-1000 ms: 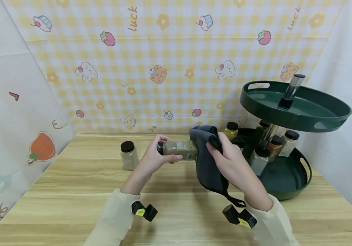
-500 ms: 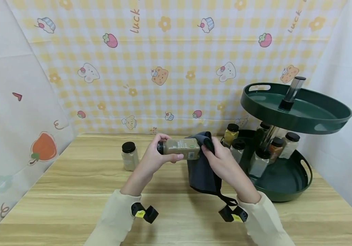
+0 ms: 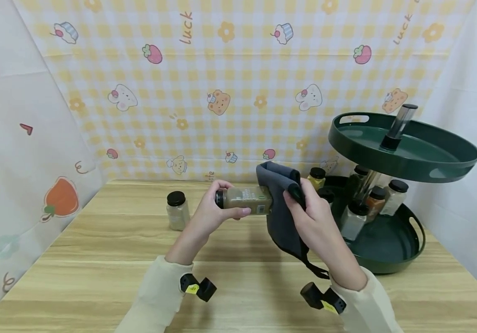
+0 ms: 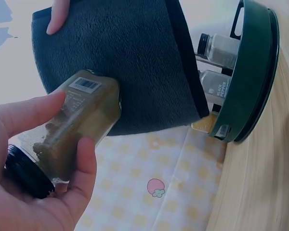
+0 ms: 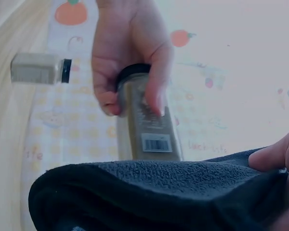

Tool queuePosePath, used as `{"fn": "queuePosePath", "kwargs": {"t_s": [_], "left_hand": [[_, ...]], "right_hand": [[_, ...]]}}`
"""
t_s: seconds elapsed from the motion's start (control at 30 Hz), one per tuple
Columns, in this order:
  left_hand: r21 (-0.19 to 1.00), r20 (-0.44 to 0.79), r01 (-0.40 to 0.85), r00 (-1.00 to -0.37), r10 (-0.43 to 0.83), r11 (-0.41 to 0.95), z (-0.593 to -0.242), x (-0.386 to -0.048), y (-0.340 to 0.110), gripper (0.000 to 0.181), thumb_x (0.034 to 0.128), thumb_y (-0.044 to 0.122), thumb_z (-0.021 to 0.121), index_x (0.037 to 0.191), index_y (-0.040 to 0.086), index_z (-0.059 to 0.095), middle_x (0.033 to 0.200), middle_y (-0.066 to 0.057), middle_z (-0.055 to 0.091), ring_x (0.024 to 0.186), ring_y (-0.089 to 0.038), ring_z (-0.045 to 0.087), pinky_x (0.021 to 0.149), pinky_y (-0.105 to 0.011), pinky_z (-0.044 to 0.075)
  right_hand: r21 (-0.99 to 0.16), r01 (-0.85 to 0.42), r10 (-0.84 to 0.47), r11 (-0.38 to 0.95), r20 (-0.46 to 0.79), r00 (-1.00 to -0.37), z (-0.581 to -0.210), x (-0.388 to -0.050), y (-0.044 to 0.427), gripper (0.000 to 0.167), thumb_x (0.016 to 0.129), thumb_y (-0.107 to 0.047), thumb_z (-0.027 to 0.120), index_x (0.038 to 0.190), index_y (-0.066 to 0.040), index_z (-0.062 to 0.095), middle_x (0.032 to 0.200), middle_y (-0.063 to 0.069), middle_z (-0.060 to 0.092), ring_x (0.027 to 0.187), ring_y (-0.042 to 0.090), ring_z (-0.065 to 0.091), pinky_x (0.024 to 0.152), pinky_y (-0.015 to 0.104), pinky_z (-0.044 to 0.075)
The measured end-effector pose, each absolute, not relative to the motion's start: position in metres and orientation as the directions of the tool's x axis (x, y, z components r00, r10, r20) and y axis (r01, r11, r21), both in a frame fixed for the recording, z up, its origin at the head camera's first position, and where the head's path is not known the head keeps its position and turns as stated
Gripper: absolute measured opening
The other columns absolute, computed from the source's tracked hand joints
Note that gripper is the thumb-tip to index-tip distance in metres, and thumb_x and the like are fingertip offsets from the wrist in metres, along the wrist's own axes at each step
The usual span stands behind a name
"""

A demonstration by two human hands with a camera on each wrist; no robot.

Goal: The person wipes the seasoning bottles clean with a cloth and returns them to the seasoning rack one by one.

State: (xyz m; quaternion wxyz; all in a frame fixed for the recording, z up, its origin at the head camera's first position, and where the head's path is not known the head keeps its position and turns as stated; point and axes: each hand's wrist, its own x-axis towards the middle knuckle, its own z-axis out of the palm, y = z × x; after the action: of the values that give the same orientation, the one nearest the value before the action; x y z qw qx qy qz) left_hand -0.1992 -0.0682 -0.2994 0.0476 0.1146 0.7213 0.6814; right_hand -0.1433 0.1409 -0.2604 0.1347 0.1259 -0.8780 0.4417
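Observation:
My left hand (image 3: 215,208) grips a spice jar (image 3: 248,200) of brownish powder near its black lid, holding it sideways above the table. The jar's base points right and touches a dark grey cloth (image 3: 281,212). That cloth, with black edging and a hanging loop, is pinched at its folded top by my right hand (image 3: 311,215). In the left wrist view, the fuzzy face of the cloth lies against the jar's base, beside a barcode label (image 4: 85,85). The right wrist view shows the jar's base end hidden behind the cloth.
Left of my hands, another black-lidded jar (image 3: 177,212) stands upright on the wooden table (image 3: 96,259). At right is a green two-tier round rack (image 3: 405,157); several spice jars stand on its lower tier (image 3: 388,245). A checked cloth backdrop (image 3: 246,69) hangs behind.
The right hand and cloth moved left along the jar, then back right to its base. The left hand keeps its grip and the jar stays nearly in place.

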Motion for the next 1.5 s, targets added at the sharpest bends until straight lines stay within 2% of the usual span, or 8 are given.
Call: {"fn": "queuePosePath", "kwargs": {"t_s": [0.17, 0.33, 0.6, 0.77, 0.93, 1.07, 1.5], "left_hand": [[0.992, 0.105, 0.117, -0.968, 0.228, 0.039, -0.298, -0.197, -0.066, 0.056, 0.0724, 0.011, 0.078, 0.115, 0.013, 0.042, 0.114, -0.011, 0.047, 0.097, -0.024, 0.052, 0.077, -0.037, 0.052], [0.99, 0.128, 0.137, -0.967, 0.22, 0.027, -0.297, -0.195, -0.067, 0.055, 0.072, 0.011, 0.078, 0.114, 0.012, 0.043, 0.112, -0.012, 0.05, 0.094, -0.023, 0.054, 0.075, -0.036, 0.053], [0.987, 0.125, 0.145, -0.962, 0.242, 0.069, -0.298, -0.198, -0.069, 0.055, 0.0723, 0.013, 0.078, 0.115, 0.01, 0.043, 0.107, -0.012, 0.052, 0.087, -0.022, 0.056, 0.072, -0.036, 0.053], [0.984, 0.115, 0.143, -0.964, 0.238, 0.104, -0.295, -0.198, -0.071, 0.055, 0.0725, 0.014, 0.079, 0.115, 0.011, 0.044, 0.106, -0.013, 0.054, 0.085, -0.021, 0.058, 0.07, -0.034, 0.053], [0.976, 0.12, 0.156, -0.967, 0.223, 0.153, -0.295, -0.199, -0.072, 0.055, 0.071, 0.014, 0.08, 0.113, 0.011, 0.045, 0.106, -0.013, 0.055, 0.083, -0.022, 0.058, 0.068, -0.032, 0.053], [0.971, 0.118, 0.157, -0.971, 0.208, 0.181, -0.296, -0.201, -0.072, 0.055, 0.0692, 0.014, 0.081, 0.111, 0.011, 0.046, 0.104, -0.013, 0.056, 0.082, -0.022, 0.057, 0.067, -0.031, 0.053], [0.968, 0.107, 0.133, -0.986, 0.129, 0.214, -0.293, -0.204, -0.083, 0.06, 0.0675, 0.02, 0.083, 0.114, 0.015, 0.047, 0.107, -0.011, 0.056, 0.076, -0.021, 0.061, 0.066, -0.032, 0.053]], "right_hand": [[-0.734, -0.27, -0.126, 0.623, 0.246, -0.961, -0.267, -0.156, 0.142, 0.027, 0.098, -0.029, 0.044, 0.115, -0.009, 0.042, 0.077, 0.011, 0.047, 0.064, 0.021, 0.047, 0.06, 0.032, 0.038], [-0.721, -0.216, -0.146, 0.658, 0.159, -0.976, -0.273, -0.169, 0.143, 0.031, 0.099, -0.034, 0.041, 0.113, -0.007, 0.042, 0.081, 0.011, 0.046, 0.068, 0.022, 0.047, 0.061, 0.032, 0.037], [-0.736, -0.239, -0.11, 0.633, 0.22, -0.969, -0.273, -0.169, 0.144, 0.029, 0.099, -0.034, 0.04, 0.102, -0.006, 0.045, 0.077, 0.008, 0.043, 0.073, 0.023, 0.049, 0.064, 0.032, 0.037], [-0.766, -0.273, -0.097, 0.582, 0.268, -0.959, -0.267, -0.163, 0.146, 0.029, 0.099, -0.034, 0.042, 0.106, -0.006, 0.047, 0.08, 0.011, 0.048, 0.077, 0.023, 0.052, 0.067, 0.033, 0.04], [-0.747, -0.303, -0.087, 0.592, 0.314, -0.945, -0.264, -0.16, 0.149, 0.029, 0.099, -0.031, 0.043, 0.111, -0.005, 0.049, 0.095, 0.015, 0.056, 0.085, 0.025, 0.055, 0.072, 0.034, 0.043], [-0.728, -0.3, -0.081, 0.617, 0.321, -0.944, -0.264, -0.162, 0.153, 0.029, 0.098, -0.029, 0.045, 0.112, -0.004, 0.05, 0.101, 0.017, 0.057, 0.089, 0.027, 0.055, 0.075, 0.036, 0.043], [-0.708, -0.258, -0.062, 0.658, 0.291, -0.955, -0.27, -0.173, 0.158, 0.026, 0.098, -0.028, 0.045, 0.108, -0.004, 0.05, 0.099, 0.016, 0.056, 0.09, 0.028, 0.054, 0.076, 0.036, 0.041]]}}
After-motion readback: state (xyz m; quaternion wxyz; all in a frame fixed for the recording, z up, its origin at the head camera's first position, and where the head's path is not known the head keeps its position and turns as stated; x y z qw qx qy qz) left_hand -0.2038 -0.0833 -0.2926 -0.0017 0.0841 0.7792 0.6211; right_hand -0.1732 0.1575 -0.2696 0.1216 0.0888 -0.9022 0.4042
